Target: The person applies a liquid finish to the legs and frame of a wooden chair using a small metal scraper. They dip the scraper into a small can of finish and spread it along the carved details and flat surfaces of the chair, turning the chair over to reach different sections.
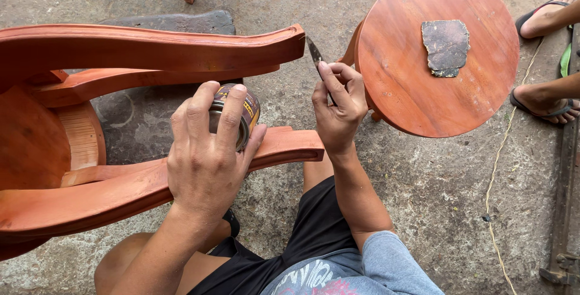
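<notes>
At the centre of the scene, the left hand [205, 156] closes around a small round tin can [237, 115], steadying it on the near leg of an overturned reddish wooden chair [90, 47]. Just right of it, the right hand [338, 108] pinches a thin putty knife [315, 52], blade pointing up and far. Farther right stands a round wooden stool [411, 89] bearing a dark worn sandpaper scrap [446, 46]; another person's sandalled feet [547, 99] rest on the concrete floor [435, 198].
</notes>
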